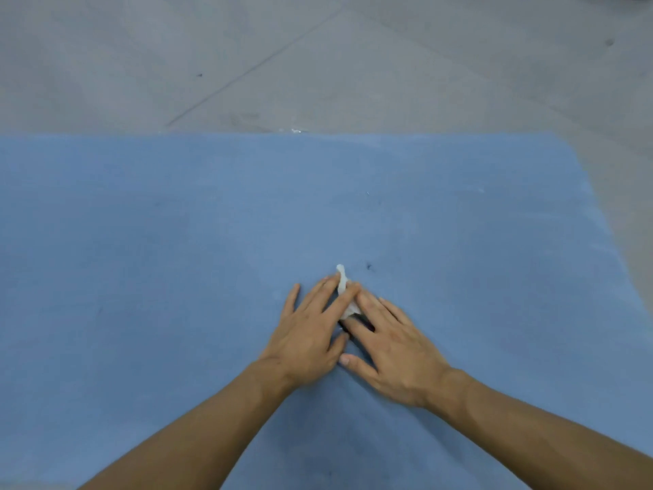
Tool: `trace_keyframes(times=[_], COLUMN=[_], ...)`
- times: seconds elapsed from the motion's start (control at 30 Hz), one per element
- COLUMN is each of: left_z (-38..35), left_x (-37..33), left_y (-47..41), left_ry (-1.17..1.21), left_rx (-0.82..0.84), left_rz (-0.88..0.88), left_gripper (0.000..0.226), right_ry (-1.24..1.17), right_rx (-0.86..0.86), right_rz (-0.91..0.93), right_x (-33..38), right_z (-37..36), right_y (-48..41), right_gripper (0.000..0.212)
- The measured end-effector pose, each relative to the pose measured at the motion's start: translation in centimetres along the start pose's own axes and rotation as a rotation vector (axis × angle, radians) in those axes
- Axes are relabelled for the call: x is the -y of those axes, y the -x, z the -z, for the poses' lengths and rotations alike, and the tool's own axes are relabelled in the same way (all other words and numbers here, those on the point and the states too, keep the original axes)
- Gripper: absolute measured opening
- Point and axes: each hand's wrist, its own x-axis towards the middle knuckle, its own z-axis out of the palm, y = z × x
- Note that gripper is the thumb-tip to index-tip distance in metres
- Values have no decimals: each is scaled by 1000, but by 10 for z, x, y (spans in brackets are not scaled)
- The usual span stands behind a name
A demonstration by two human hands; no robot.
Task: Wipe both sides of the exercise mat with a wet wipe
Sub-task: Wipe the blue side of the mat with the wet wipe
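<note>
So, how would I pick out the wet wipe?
Find the blue exercise mat on the grey floor. Mid-mat, the left hand and right hand meet; the wet wipe is the crumpled white scrap between their fingertips, the only white thing there.

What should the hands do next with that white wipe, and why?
Probably push the wet wipe forward and slightly right: the left hand and right hand press it onto the blue exercise mat, and a dark speck sits just beyond it.

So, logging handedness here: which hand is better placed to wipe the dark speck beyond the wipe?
Probably the right hand: the dark speck lies on its side of the wet wipe, past its fingertips.
</note>
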Motion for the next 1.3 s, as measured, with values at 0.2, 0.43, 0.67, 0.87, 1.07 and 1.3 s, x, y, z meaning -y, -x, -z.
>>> trace_keyframes(times=[0.2, 0.43, 0.67, 0.87, 1.07, 1.3], left_z=[4, 26, 45, 49, 48, 43], left_x=[-12, -37, -55, -55, -49, -2], left_y=[-8, -20, -25, -24, -19, -4], left_ry=[155, 632, 1099, 1181, 1200, 854], left_rx=[-137, -246, -168, -12, -15, -422], left_rz=[19, 132, 303, 511, 568, 731], left_gripper=[63, 39, 11, 23, 17, 17], right_ry=[-155, -765, -1282, -1201, -1157, -796], right_rx=[-73, -430, -353, -272, -317, -297], right_rz=[23, -371, -642, -612, -610, -716], right_x=[-12, 3, 4, -3, -12, -38], right_z=[21, 48, 67, 69, 63, 42], right_y=[9, -4, -14, -8, -6, 5], right_gripper=[62, 15, 29, 56, 66, 52])
